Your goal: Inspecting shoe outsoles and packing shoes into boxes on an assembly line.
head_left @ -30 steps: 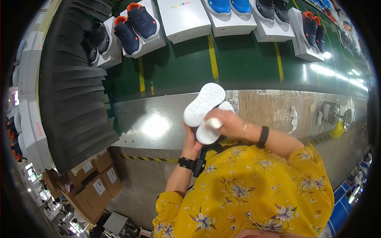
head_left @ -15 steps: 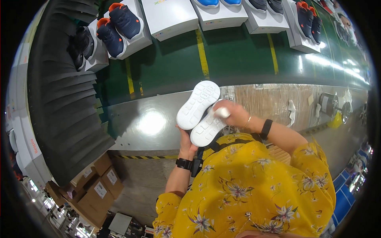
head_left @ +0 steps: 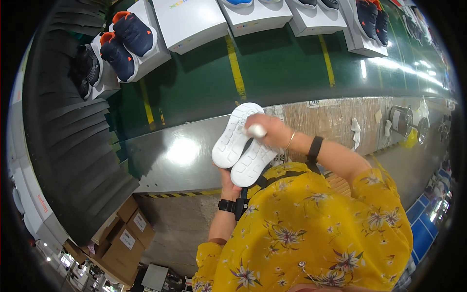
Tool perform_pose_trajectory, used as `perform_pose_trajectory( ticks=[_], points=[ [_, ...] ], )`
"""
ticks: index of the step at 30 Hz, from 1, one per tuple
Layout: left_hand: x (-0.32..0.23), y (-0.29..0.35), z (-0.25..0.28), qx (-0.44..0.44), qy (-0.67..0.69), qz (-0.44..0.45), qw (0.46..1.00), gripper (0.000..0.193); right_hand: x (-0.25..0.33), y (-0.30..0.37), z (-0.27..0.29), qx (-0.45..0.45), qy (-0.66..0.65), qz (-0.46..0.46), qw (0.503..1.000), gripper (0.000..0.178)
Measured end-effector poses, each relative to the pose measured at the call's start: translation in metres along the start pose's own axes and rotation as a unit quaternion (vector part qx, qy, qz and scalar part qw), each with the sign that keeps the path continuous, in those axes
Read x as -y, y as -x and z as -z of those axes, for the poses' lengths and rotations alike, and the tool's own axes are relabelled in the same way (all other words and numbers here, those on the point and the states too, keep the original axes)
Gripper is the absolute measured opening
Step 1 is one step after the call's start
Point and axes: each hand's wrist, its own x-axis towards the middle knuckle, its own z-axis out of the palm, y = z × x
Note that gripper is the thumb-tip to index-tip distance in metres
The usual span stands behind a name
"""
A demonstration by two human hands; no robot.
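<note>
A pair of shoes [head_left: 228, 146] is held side by side in front of me, white treaded soles facing up. My left hand [head_left: 227, 179] grips them from below at the near end, its fingers mostly hidden under the soles. Over the far part of the soles is my right hand [head_left: 273, 130], closed on a small white wad [head_left: 256, 130] that looks like cloth. The wad sits at the left-hand sole, close to the gap between the two shoes. Motion blurs the right fingers a little.
Beyond the metal ledge [head_left: 160, 151] runs a green belt [head_left: 194, 78] with yellow stripes. White boxes [head_left: 192, 24] carry dark sneakers [head_left: 134, 34] along it. Dark hanging strips [head_left: 68, 146] stand at left, above cardboard boxes [head_left: 121, 248]. Film-wrapped cardboard [head_left: 331, 126] covers the ledge at right.
My right hand with the white wad has moved left across the soles, from the right-hand shoe to the left-hand one. The shoes sit slightly lower and further left in view.
</note>
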Motion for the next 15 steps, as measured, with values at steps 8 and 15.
perform_pose_trajectory(
  ticks=[8, 15],
  points=[
    [0.004, -0.001, 0.014, -0.044, -0.025, 0.034, 0.998, 0.092, 0.046, -0.017, -0.033, 0.094, 0.011, 0.066, 0.993, 0.035],
    [0.003, -0.006, 0.011, -0.052, -0.005, 0.031, 0.998, 0.096, -0.033, -0.049, 0.008, -0.085, 0.027, -0.082, 0.993, 0.024]
  ],
)
